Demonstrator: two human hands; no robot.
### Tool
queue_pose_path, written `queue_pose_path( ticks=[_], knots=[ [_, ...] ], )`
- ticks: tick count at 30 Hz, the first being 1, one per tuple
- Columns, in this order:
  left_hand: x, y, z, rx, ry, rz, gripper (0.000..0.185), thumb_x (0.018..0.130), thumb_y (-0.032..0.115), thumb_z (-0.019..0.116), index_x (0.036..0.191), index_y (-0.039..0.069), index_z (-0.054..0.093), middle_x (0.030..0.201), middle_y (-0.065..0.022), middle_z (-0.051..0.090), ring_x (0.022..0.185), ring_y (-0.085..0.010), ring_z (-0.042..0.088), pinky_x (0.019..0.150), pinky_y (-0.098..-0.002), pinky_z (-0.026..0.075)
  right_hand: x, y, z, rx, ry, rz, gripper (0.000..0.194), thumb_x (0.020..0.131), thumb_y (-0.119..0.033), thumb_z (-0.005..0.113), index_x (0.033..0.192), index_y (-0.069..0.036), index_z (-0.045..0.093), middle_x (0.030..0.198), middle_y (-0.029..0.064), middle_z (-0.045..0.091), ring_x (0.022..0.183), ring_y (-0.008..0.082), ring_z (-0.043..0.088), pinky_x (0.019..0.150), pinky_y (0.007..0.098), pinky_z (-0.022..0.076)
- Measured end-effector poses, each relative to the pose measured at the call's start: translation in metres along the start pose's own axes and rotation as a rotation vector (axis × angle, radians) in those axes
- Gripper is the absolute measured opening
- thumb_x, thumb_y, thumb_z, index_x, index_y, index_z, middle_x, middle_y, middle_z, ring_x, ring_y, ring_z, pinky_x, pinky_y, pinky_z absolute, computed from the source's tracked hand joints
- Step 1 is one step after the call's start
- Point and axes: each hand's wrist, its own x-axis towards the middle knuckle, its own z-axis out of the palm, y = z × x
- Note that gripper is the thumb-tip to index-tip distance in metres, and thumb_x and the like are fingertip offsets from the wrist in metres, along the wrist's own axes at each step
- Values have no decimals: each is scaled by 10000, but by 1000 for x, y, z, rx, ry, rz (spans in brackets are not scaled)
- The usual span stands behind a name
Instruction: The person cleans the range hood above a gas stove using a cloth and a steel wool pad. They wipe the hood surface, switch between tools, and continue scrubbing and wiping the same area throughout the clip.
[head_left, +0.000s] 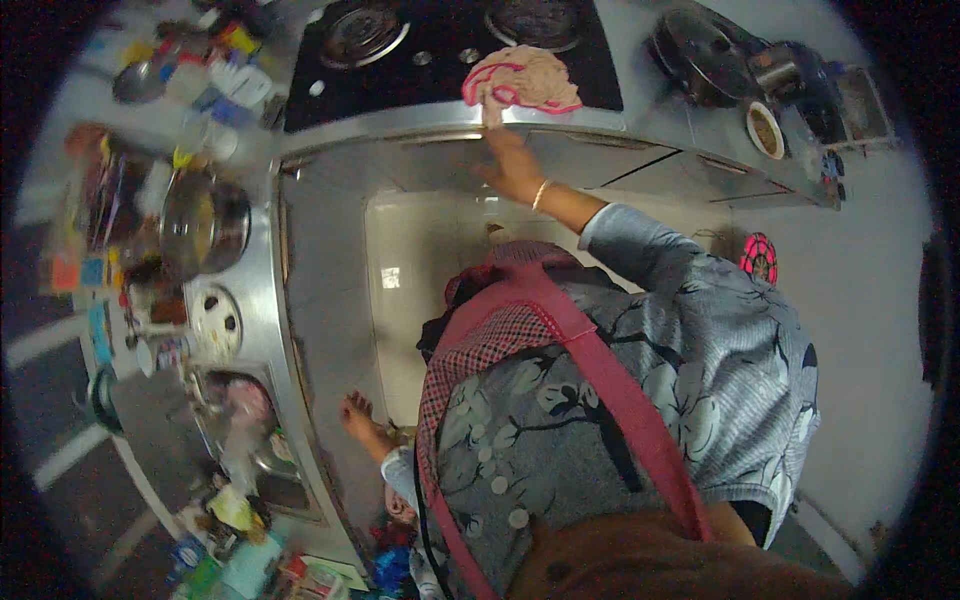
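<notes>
A crumpled beige cloth with pink edging (525, 79) lies on the front edge of a black glass cooktop (442, 82). My right hand (512, 161) reaches to it with an extended finger touching its near side; the finger ends are partly blurred, and whether they grip the cloth cannot be told. Low at the left, my left hand (358, 412) hangs beside the steel counter's cabinet front, fingers slightly apart and holding nothing.
A dark pan (701, 60) and a small bowl (765, 130) stand right of the cooktop. Along the left counter are a large metal pot (205, 221), a spotted plate (216, 321) and a sink (251, 420) with things in it. Cabinet fronts (645, 161) run below the cooktop.
</notes>
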Motion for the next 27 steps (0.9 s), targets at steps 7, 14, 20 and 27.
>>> queue_pose_path(
  ticks=[7, 14, 20, 27],
  knots=[
    [43, 171, 326, 168, -382, 75, 342, 936, 248, 637, 1179, 10, 594, 1065, -98, 664, 935, -195, 640, 789, -309, 522, 66, 176, -24, -460, -46, 310, 749, 697, -216, 758, 1351, -56, 429, 1345, 208, 459, 1204, 382, 479, 992, 440, 425],
    [-3, 250, 553, 634, -1172, 1147, 497, 777, 222, 749, 1204, 42, 568, 1114, -181, 630, 1047, -347, 599, 898, -423, 478, 70, 181, -15, -298, -104, 404, 440, 784, -226, 698, 1182, -75, 585, 1233, 129, 578, 1157, 324, 528, 962, 423, 418],
    [-7, 246, 677, 466, -1160, 1557, 509, 751, 222, 731, 1195, 41, 558, 1044, -184, 641, 955, -383, 620, 866, -440, 487, 98, 179, -36, 312, 198, 579, 334, 918, -365, 597, 984, -43, 653, 977, 104, 664, 870, 195, 629, 760, 336, 491],
    [0, 322, 709, 380, -1471, 619, 264, 937, 221, 534, 1063, 3, 613, 1007, -106, 657, 884, -224, 633, 814, -342, 489, 141, 135, -99, 913, 341, 862, 579, 912, -559, 560, 1063, -9, 659, 993, 67, 682, 845, 144, 647, 754, 276, 517]
  ],
)
